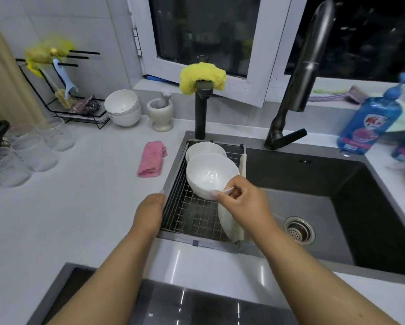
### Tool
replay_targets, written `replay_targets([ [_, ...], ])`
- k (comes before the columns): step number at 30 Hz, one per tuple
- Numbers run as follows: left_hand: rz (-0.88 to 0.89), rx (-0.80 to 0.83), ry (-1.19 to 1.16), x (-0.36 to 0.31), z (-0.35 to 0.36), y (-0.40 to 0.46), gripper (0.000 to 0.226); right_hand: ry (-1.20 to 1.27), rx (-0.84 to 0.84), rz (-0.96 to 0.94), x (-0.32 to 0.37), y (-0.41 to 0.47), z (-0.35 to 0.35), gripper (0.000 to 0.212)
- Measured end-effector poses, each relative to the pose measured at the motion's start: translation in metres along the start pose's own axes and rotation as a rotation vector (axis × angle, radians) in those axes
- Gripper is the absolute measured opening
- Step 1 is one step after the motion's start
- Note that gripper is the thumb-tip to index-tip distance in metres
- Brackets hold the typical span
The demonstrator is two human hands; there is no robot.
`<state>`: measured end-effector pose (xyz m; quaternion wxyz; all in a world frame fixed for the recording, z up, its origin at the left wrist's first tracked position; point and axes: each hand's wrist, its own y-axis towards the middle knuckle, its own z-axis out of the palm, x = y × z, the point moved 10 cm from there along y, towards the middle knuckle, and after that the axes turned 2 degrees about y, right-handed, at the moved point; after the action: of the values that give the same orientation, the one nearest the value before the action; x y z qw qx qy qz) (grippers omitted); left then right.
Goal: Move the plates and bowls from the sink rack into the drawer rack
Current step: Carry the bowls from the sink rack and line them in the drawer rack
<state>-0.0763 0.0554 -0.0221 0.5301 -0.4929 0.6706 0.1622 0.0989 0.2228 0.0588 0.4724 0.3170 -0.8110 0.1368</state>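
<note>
The right hand is pinching the near rim of a white bowl, its grip grasping it over the sink rack. At 12 o'clock behind it, a second bowl is sitting in the rack. At 9 o'clock, the left hand is resting at the rack's edge beside the bench; its grip I cannot tell.

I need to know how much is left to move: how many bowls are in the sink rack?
2: the front bowl, pinched at its rim by the right hand, and another bowl behind it. More may be hidden.
</note>
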Motion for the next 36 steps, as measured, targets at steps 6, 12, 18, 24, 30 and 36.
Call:
replay_targets([
  [6, -0.148, 0.274, -0.572, -0.014, 0.049, -0.096, 0.039, -0.028, 0.11, -0.103, 0.002, -0.052, -0.002, 0.035],
  [12, -0.121, 0.072, -0.551, 0.008, 0.043, -0.161, 0.031, 0.153, 0.242, -0.138, -0.003, -0.111, -0.008, 0.024],
  [18, -0.134, -0.069, -0.617, 0.041, 0.046, -0.233, 0.038, 0.336, 0.409, 0.064, -0.027, -0.171, -0.006, 0.048],
  [24, -0.172, -0.156, -0.705, 0.077, 0.04, -0.304, 0.046, 0.721, 0.735, 0.345, -0.027, -0.25, 0.019, 0.038],
  [30, -0.187, -0.256, -0.683, 0.112, 0.015, -0.357, 0.061, 0.783, 0.795, 0.379, -0.009, -0.297, 0.031, 0.027],
  [36, -0.266, -0.347, -0.652, 0.141, -0.006, -0.409, 0.054, 0.708, 0.803, 0.368, -0.001, -0.336, 0.049, 0.019],
])
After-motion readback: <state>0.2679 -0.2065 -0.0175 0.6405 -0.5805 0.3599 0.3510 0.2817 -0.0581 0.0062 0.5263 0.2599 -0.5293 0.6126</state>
